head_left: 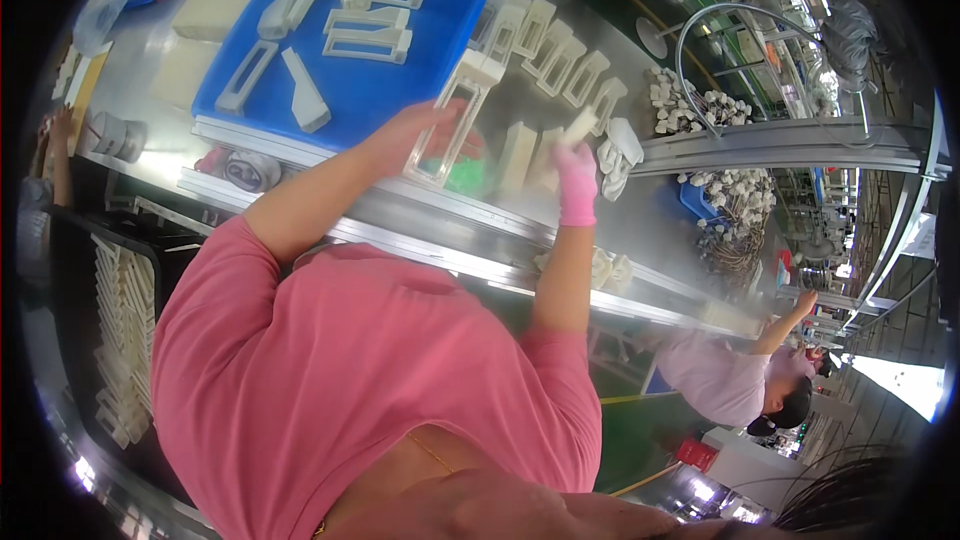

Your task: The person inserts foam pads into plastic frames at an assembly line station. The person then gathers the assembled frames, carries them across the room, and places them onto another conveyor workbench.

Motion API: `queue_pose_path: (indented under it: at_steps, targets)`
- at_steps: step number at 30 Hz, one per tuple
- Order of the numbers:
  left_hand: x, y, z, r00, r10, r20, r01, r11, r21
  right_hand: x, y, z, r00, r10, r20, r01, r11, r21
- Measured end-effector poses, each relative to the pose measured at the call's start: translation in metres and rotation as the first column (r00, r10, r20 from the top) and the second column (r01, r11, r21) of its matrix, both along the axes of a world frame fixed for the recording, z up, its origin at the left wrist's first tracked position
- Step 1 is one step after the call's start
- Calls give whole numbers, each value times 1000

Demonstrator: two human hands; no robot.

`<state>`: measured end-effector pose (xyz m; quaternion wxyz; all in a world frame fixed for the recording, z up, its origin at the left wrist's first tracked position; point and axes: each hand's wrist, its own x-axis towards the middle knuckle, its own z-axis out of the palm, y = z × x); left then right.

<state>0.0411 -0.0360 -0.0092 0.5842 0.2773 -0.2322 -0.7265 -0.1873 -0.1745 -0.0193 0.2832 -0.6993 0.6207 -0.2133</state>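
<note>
My left hand [400, 138] grips a white plastic frame [455, 130], a long part with a rectangular opening and a thicker end, held tilted above the bench. Its fingers show partly through the opening, close to a small green item [465, 176] that I cannot identify. My right hand [577, 183], in a pink glove, is closed around a small off-white piece [579, 127] of unclear kind. Similar white frames [560, 65] stand in a row on the metal bench beyond my hands. Off-white blocks [517, 155] sit between the two hands.
A blue tray [365, 95] with several white frames lies at the far left. A crumpled white cloth [620, 152] is right of my glove. Metal rails [450, 258] edge the bench near me. A black crate [165, 260] holds stacked white parts. Another person [725, 370] works at right.
</note>
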Motion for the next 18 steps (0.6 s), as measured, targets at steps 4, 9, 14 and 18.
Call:
queue_pose_path:
  at_steps: [4,9,14,18]
  targets:
    - [-3,0,-7,990,73,125,-83,993,81,14,36,42,784,425,453,-511,856,80]
    - [-15,-4,-19,946,138,294,-185,973,139,61,86,57,761,239,603,-510,796,327]
    - [-23,-1,-26,845,369,388,-379,924,-53,87,115,31,934,332,130,-324,943,-79]
    - [-20,1,-23,835,439,332,-419,898,-133,91,122,32,898,403,176,-344,893,-290]
